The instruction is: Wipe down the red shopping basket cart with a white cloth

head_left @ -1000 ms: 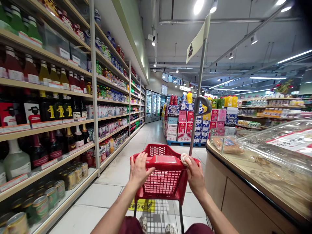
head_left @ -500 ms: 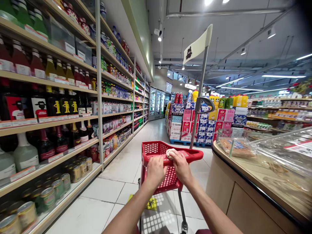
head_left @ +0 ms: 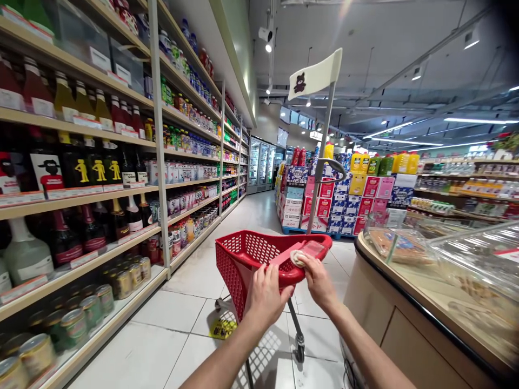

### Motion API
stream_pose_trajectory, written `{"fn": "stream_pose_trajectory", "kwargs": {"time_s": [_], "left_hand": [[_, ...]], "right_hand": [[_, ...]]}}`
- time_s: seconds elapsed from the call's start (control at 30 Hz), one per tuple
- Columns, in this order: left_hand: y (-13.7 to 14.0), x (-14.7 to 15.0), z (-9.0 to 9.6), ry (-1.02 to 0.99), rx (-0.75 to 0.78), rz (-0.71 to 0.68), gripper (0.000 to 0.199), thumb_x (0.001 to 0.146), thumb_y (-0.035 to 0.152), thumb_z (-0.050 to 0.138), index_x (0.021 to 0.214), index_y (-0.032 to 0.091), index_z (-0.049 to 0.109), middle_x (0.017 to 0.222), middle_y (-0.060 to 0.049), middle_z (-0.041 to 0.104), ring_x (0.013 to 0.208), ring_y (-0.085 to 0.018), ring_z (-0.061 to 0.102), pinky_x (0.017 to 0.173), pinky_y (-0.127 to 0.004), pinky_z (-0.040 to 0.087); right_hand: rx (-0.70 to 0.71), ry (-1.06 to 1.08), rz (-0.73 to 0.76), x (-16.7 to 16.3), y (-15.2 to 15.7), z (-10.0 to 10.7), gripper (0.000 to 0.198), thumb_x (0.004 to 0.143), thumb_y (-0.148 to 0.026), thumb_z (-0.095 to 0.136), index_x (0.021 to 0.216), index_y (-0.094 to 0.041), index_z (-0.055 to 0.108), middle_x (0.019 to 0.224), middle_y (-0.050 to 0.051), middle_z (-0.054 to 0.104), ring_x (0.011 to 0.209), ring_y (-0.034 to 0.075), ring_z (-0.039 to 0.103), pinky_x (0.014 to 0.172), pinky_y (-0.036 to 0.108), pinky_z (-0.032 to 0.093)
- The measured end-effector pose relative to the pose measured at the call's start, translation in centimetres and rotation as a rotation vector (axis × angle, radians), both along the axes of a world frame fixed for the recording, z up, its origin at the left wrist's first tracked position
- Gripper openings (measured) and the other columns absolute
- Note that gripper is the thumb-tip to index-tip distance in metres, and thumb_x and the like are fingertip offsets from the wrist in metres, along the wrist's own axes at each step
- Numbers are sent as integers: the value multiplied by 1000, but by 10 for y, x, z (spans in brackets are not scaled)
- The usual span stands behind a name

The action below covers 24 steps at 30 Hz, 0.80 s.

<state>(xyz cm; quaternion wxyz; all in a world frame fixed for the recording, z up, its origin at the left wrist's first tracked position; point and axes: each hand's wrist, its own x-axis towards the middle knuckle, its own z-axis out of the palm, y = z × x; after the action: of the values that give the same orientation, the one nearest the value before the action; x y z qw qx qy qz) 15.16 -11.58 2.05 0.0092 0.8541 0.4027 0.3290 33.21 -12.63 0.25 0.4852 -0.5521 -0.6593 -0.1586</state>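
Gripping white cloth point(head_left: 297, 257) — right hand point(head_left: 320, 282); half-open on the red cart point(head_left: 237, 268) — left hand point(head_left: 264, 293).

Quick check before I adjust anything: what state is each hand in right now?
Left hand: touching the red cart; open or closed cannot be told.
Right hand: closed on a whitish wad.

Bottles point(head_left: 38, 97) and cans point(head_left: 74, 326) on shelves point(head_left: 81, 200)

Ceiling lights point(head_left: 474, 120) glow brightly, a latticed shadow point(head_left: 263, 348) marks the floor point(head_left: 158, 346), outer edges stretch.
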Motion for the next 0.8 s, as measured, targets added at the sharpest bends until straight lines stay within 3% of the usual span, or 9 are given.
{"fn": "stream_pose_trajectory", "kwargs": {"time_s": [0.13, 0.3, 0.47, 0.6, 0.7, 0.8], "left_hand": [[16, -2, -4, 30, -140, -88, 48, 83, 44, 36, 124, 20, 40, 126, -6, 50, 116, -22, 41, 100, -45, 28], [32, 20, -20, 141, -214, -26, 61, 82, 49, 34, 133, 16, 30, 141, -8, 31, 130, -26, 22, 106, -49, 15], [33, 29, -23, 228, -148, -119, 58, 82, 45, 34, 134, 20, 29, 140, -4, 33, 129, -23, 26, 107, -47, 16], [43, 10, -33, 331, -237, -9, 62, 78, 34, 37, 135, 15, 25, 142, -8, 28, 131, -22, 21, 107, -49, 13], [45, 4, -47, 366, -248, 19, 71, 72, 28, 42, 137, 13, 18, 145, -8, 19, 134, -23, 11, 107, -50, 11], [43, 5, -58, 376, -227, -3, 75, 69, 25, 41, 138, 14, 14, 146, -6, 14, 135, -21, 6, 106, -50, 11]], "right_hand": [[-27, 103, -69, 32, -2, 1, 33, 80, -21, 36, 101, -20, 60, 110, 8, 61, 103, 20, 56, 89, 41, 45], [-56, -49, -43, 24, -17, -1, 34, 80, -19, 36, 105, -23, 58, 114, 5, 59, 106, 18, 53, 89, 37, 44], [-79, -124, -218, 42, -26, -3, 36, 79, -15, 34, 103, -24, 59, 110, 5, 61, 104, 20, 54, 88, 40, 42], [-64, -61, -357, 63, -29, -5, 35, 80, -17, 33, 103, -22, 58, 113, 6, 58, 104, 21, 53, 88, 40, 40], [-50, -114, -413, 50, -24, -12, 35, 80, -14, 33, 102, -21, 58, 114, 7, 58, 105, 21, 51, 89, 41, 37], [-42, -248, -375, 20, -13, -22, 37, 79, -8, 32, 103, -20, 58, 113, 9, 58, 107, 21, 50, 93, 42, 32]]}}
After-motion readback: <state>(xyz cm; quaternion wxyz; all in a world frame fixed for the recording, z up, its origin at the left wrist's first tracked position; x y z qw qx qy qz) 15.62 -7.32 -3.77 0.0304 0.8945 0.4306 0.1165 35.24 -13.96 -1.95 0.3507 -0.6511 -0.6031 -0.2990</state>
